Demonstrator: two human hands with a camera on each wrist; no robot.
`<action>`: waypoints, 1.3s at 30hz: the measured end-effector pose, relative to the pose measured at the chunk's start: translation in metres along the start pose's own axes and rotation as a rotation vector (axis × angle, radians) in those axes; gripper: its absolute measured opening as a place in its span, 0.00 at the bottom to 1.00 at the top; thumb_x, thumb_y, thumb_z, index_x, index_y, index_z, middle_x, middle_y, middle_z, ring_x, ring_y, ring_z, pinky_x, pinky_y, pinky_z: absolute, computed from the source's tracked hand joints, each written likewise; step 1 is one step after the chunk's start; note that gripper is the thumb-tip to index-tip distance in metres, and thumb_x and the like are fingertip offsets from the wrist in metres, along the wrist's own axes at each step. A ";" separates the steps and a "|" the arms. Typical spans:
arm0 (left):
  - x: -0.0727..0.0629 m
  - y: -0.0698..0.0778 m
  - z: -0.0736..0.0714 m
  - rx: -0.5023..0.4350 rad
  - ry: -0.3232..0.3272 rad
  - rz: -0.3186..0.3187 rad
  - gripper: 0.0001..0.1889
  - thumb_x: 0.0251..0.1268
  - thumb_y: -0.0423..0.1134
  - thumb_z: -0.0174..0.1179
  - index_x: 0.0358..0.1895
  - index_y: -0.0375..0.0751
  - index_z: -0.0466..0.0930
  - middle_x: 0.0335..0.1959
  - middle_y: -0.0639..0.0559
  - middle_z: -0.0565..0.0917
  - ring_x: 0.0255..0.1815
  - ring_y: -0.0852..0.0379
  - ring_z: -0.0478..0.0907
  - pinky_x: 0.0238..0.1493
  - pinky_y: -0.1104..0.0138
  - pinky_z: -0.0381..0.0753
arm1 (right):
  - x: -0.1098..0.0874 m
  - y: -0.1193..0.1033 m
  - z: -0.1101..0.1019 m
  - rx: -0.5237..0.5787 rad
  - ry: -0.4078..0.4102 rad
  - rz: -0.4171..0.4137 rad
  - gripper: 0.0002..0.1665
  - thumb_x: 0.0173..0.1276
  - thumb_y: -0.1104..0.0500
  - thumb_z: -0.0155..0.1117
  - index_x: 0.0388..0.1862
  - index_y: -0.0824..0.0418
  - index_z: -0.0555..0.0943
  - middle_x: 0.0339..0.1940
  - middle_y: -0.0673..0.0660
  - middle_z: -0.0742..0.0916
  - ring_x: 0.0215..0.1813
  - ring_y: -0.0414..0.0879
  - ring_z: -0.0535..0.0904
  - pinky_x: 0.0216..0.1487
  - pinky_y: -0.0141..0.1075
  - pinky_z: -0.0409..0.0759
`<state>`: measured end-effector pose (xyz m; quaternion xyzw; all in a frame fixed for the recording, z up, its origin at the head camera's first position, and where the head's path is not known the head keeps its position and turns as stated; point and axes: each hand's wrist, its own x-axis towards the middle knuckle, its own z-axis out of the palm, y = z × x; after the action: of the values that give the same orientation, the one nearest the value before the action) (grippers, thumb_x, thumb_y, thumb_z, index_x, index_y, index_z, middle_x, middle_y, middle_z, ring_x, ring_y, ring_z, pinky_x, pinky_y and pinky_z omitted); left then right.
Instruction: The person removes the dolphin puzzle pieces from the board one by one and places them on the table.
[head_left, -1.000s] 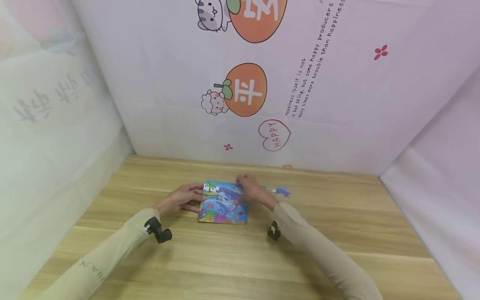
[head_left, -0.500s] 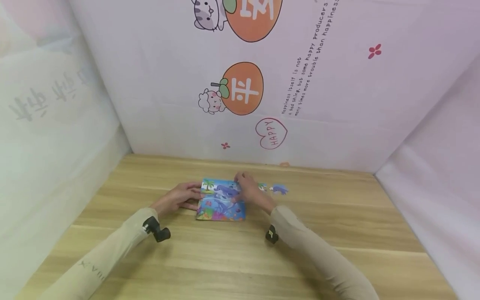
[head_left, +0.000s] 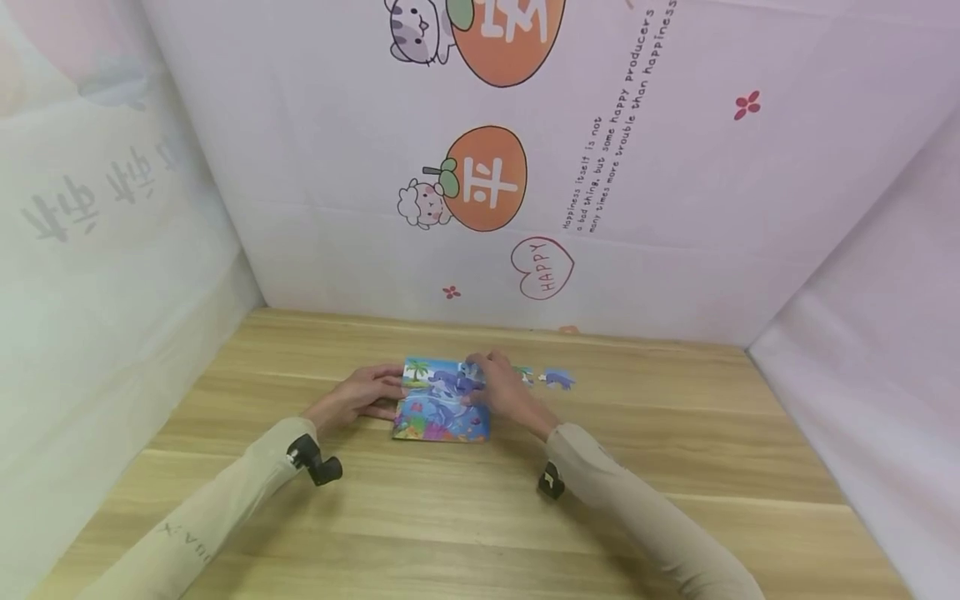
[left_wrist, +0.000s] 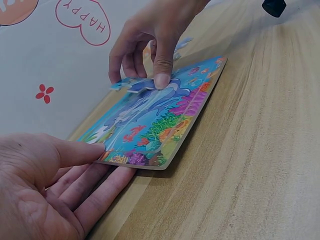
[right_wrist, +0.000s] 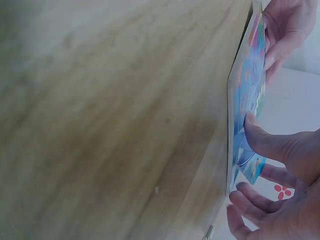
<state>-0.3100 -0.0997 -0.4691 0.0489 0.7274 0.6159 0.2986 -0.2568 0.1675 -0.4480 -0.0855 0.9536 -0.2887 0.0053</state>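
Note:
A colourful sea-picture jigsaw puzzle [head_left: 442, 425] with dolphins, a palm and coral lies on the wooden table. My left hand [head_left: 365, 392] holds its left edge; in the left wrist view the thumb rests on the top face and the fingers reach beneath the board. Over the upper right part of the picture, my right hand [head_left: 504, 387] pinches a blue puzzle piece [left_wrist: 132, 85] between thumb and fingers. The piece stands tilted against the board in the right wrist view, and the right hand hides part of the picture in the head view.
Loose puzzle pieces lie right of the board, among them a dolphin piece [head_left: 557, 379] and a green-and-white piece [head_left: 525, 375] partly behind my right hand. A white printed cloth [head_left: 360, 250] hangs at the table's back edge, with white cloth along both sides.
My right hand has shifted slightly at the board's upper right, and more of the piece it pinches now shows. The left hand keeps its hold on the left edge.

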 end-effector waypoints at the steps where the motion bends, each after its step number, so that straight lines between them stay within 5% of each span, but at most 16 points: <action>1: 0.000 0.000 0.000 0.001 0.003 -0.001 0.35 0.74 0.29 0.62 0.81 0.34 0.59 0.69 0.31 0.77 0.40 0.57 0.88 0.41 0.65 0.94 | 0.000 0.001 0.001 -0.012 0.010 -0.008 0.39 0.63 0.58 0.79 0.72 0.62 0.76 0.51 0.60 0.79 0.47 0.50 0.75 0.48 0.42 0.82; 9: 0.000 -0.001 0.000 0.006 0.013 0.004 0.35 0.75 0.30 0.62 0.81 0.34 0.59 0.67 0.32 0.79 0.41 0.56 0.89 0.41 0.65 0.94 | 0.005 0.009 0.007 0.002 0.107 -0.087 0.27 0.68 0.60 0.75 0.66 0.62 0.81 0.47 0.59 0.83 0.46 0.50 0.79 0.47 0.41 0.86; 16: -0.001 -0.002 -0.001 0.008 0.020 0.000 0.35 0.75 0.30 0.62 0.81 0.34 0.59 0.68 0.32 0.78 0.40 0.57 0.88 0.40 0.66 0.94 | 0.006 0.014 0.010 0.211 0.156 -0.122 0.20 0.74 0.69 0.65 0.64 0.67 0.81 0.49 0.64 0.84 0.49 0.55 0.82 0.52 0.47 0.88; 25: 0.001 -0.003 -0.001 -0.007 0.012 0.002 0.35 0.75 0.30 0.62 0.81 0.35 0.59 0.67 0.33 0.79 0.41 0.57 0.88 0.41 0.66 0.94 | 0.009 0.021 0.003 0.546 0.144 0.031 0.23 0.71 0.72 0.67 0.63 0.71 0.75 0.47 0.67 0.84 0.47 0.56 0.85 0.49 0.43 0.92; 39: 0.000 -0.002 0.000 0.005 0.011 0.012 0.35 0.76 0.30 0.61 0.82 0.34 0.58 0.67 0.32 0.78 0.42 0.57 0.88 0.44 0.65 0.94 | -0.003 0.050 -0.039 0.621 0.146 0.060 0.22 0.72 0.70 0.67 0.62 0.76 0.75 0.52 0.72 0.82 0.49 0.56 0.83 0.49 0.39 0.91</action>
<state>-0.3095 -0.0998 -0.4711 0.0505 0.7302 0.6161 0.2909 -0.2642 0.2305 -0.4431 -0.0306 0.8198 -0.5711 -0.0288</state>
